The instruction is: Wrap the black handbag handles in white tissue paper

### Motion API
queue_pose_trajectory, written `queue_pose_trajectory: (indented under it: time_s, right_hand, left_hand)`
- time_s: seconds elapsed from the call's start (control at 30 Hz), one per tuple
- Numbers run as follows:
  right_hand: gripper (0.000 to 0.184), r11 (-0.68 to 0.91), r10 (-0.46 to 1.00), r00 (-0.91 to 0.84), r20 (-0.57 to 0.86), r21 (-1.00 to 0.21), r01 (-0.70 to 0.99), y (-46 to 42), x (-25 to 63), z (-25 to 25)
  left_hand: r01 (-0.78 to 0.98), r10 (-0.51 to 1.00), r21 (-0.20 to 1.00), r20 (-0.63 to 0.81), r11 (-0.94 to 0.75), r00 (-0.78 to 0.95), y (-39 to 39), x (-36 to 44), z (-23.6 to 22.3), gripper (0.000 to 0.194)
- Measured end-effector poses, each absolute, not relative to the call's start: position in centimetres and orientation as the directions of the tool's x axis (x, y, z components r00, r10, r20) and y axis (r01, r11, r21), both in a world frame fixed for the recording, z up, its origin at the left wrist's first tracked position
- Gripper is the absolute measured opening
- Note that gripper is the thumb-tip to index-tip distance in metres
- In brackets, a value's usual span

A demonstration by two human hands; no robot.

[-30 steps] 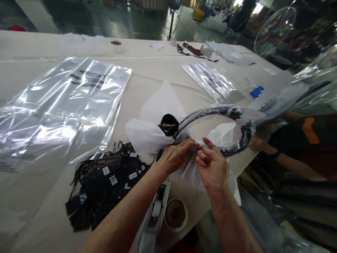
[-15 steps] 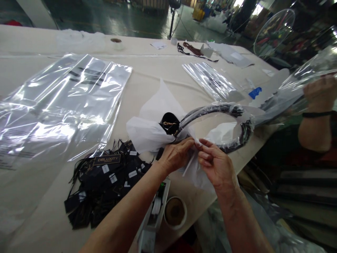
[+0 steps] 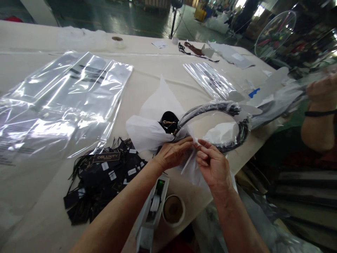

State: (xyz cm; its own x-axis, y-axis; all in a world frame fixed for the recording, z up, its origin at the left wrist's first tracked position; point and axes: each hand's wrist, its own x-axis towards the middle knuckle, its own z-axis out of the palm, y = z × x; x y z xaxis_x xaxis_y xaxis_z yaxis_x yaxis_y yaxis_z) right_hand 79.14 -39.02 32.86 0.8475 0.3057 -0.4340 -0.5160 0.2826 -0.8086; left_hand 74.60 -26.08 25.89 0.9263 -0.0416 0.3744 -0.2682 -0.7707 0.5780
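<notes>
My left hand (image 3: 172, 153) and my right hand (image 3: 213, 166) meet fingertip to fingertip at the table's near edge, both pinching thin white tissue paper (image 3: 147, 133). The paper is bunched around a black bag part with a gold clasp (image 3: 168, 124). A black strap (image 3: 218, 107) wrapped in clear film loops from the clasp out to the right and back round. Both hands are closed on the paper just below the strap's near end.
A pile of black hang tags (image 3: 102, 172) lies left of my hands. A tape dispenser (image 3: 154, 207) and a tape roll (image 3: 173, 210) sit at the near edge. Large clear plastic bags (image 3: 65, 95) cover the left; narrower ones (image 3: 213, 80) lie far right. Another person's hand (image 3: 319, 91) holds plastic at right.
My hands have stayed pinched on the tissue paper with small finger shifts. The other person's arm has risen from the table edge and now holds plastic up at the right.
</notes>
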Motion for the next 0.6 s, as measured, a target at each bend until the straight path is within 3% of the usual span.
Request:
queue_pose_trajectory:
  time_s: [0.33,0.6]
  right_hand:
    - [0.019,0.212,0.406,0.695,-0.594,-0.678,-0.703,-39.5,80.3,34.0]
    - [0.019,0.184,0.523,0.572,-0.631,-0.572,-0.799,-40.2,81.7,34.7]
  left_hand:
    - [-0.259,-0.05,0.509,0.388,-0.82,0.92,-26.1,74.5,25.2,0.043]
    - [-0.301,-0.06,0.556,0.409,-0.775,0.91,-26.0,74.3,25.3,0.041]
